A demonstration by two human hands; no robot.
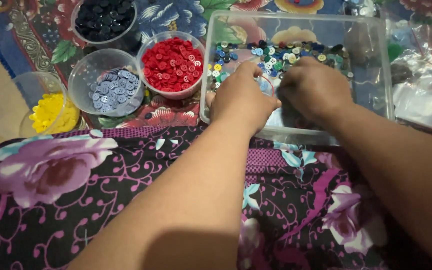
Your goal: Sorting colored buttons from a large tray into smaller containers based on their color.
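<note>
Nearest the camera: lap covered in dark floral cloth [76, 200] with purple blossoms, both forearms crossing it toward a clear rectangular plastic tub [376, 65] on a patterned floor mat [21, 35]. Left hand [241, 97] knuckles up at the tub's near-left part, fingers curled under; whether they pinch anything cannot be told. Right hand [313, 87] just beside it, also curled palm-down over the tub floor, fingertips hidden, grip cannot be told. Between the hands, a small clear round cup [266, 84], only partly visible. Mixed coloured buttons [281, 55] lie in a band along the tub's far side, just beyond both hands. Left of the tub, four clear bowls: red buttons [172, 64] nearest, touching the tub wall; grey-blue buttons [113, 90]; yellow buttons [48, 111]; black buttons [103, 17] farthest. Crumpled plastic bags [421, 85] right of the tub
</note>
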